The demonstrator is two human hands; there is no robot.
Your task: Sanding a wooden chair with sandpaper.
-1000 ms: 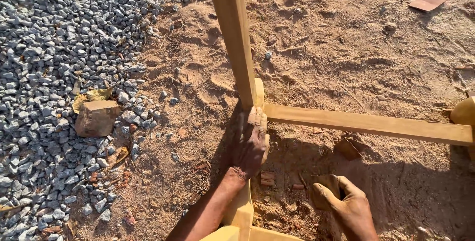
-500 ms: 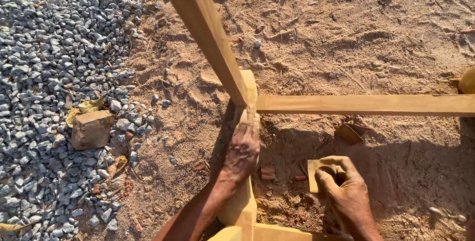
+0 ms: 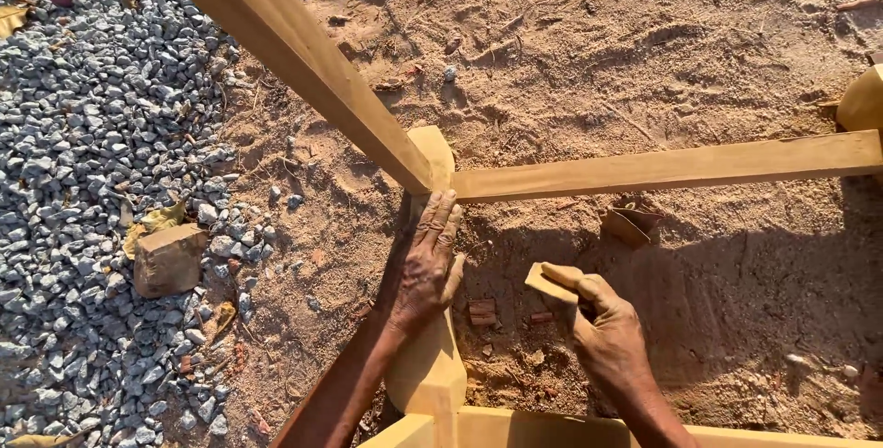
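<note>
A pale wooden frame (image 3: 662, 168) with rails and a curved leg stands on sandy ground. My left hand (image 3: 427, 264) lies flat on the curved leg just below the joint where the rails meet, fingers pointing up. My right hand (image 3: 602, 324) pinches a small folded piece of tan sandpaper (image 3: 546, 281), held in the air a little to the right of the leg, apart from the wood.
Grey gravel (image 3: 83, 135) covers the ground on the left, with a brown stone block (image 3: 169, 259) at its edge. A long rail (image 3: 294, 52) slants up to the top left. Small brick bits (image 3: 482, 311) and a curled scrap (image 3: 629, 224) lie on the sand.
The view has drawn closer. My right hand has risen and turned the sandpaper towards the leg. My left hand has stayed on the leg near the joint.
</note>
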